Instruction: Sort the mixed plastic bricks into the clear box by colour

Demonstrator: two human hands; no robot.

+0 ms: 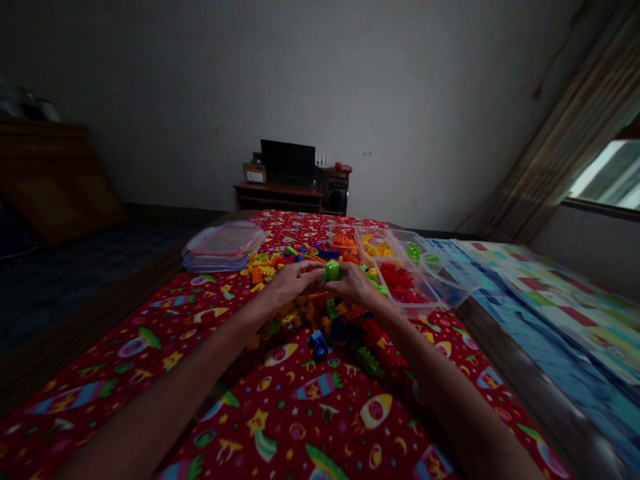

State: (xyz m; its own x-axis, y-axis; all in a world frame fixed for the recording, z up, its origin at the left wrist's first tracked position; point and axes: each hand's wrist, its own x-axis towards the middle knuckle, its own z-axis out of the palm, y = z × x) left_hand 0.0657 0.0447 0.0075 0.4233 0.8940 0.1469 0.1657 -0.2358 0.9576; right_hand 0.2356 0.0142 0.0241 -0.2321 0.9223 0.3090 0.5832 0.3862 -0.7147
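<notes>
Light green building bricks (332,270) are held between my two hands above a loose heap. My right hand (354,285) is closed round them from the right. The fingers of my left hand (293,281) close on their left side, with some fingertips hidden. Beneath and around both hands lie mixed building bricks in yellow, orange, red, blue and green. A blue brick (319,345) and a dark green brick (369,361) lie at the near edge of the heap.
Beyond my right hand stand clear plastic containers with sorted bricks, among them a bin of red bricks (400,281) and one of yellow bricks (376,247). A round clear tub (453,283) is beside them. Stacked lids (225,243) lie left on the red patterned cloth (240,407).
</notes>
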